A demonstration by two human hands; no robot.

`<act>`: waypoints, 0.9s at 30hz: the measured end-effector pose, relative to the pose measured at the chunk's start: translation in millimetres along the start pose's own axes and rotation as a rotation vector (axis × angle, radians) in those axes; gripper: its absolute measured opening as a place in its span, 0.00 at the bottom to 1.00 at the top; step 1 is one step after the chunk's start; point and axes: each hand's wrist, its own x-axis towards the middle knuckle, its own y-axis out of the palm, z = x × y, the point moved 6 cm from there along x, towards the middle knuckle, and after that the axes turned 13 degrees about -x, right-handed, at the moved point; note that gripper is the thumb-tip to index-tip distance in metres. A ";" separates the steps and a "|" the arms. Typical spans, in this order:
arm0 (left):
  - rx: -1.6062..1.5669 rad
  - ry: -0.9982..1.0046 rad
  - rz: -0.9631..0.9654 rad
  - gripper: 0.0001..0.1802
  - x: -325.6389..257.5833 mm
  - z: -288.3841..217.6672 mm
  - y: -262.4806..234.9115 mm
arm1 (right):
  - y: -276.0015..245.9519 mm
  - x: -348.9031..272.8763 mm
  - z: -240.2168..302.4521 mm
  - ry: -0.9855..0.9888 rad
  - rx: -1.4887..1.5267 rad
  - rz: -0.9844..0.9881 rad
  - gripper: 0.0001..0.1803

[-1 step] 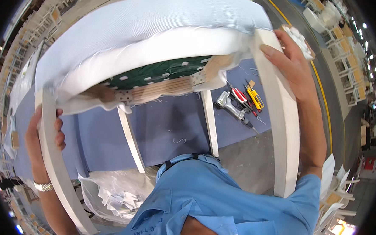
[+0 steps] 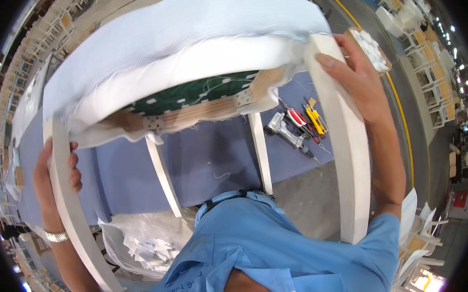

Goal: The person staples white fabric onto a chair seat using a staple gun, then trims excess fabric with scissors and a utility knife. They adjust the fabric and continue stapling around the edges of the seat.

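Note:
An upholstered chair [image 2: 195, 21] with pale blue fabric over white padding is held in front of me, tilted so its underside partly shows. Beneath the seat are a wooden frame [image 2: 200, 112] with metal corner plates and dark green backing [image 2: 189, 93] dotted with white. My left hand [image 2: 45, 177] is closed around the near left white chair leg [image 2: 70, 207]. On the other side, my right hand [image 2: 355, 81] grips the near right chair leg [image 2: 348, 161] close to the seat, thumb on its top face. Two thinner white legs [image 2: 260, 155] point down toward my waist.
A blue-grey cloth-covered table [image 2: 208, 163] lies below. On its right are a staple gun [image 2: 286, 130], red-handled pliers [image 2: 297, 117] and a yellow cutter [image 2: 315, 119]. A plastic bag of scraps [image 2: 149, 251] sits at lower left; a box of white pieces [image 2: 369, 49] stands beyond my right hand.
The chair has shifted slightly left at its right side, and my right hand has moved with it. Both hands keep their hold on the legs.

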 end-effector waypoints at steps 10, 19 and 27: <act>0.342 -0.020 -0.094 0.37 12.9 15.4 -39.3 | 40.9 48.7 -10.2 0.028 0.303 0.147 0.30; 0.874 0.212 -0.092 0.36 0.1 -13.8 -37.5 | 46.8 3.5 -17.6 -0.034 0.653 0.240 0.44; 1.122 0.412 -0.076 0.34 -30.8 -16.5 -13.0 | 31.4 -61.1 -14.4 -0.049 0.853 0.183 0.55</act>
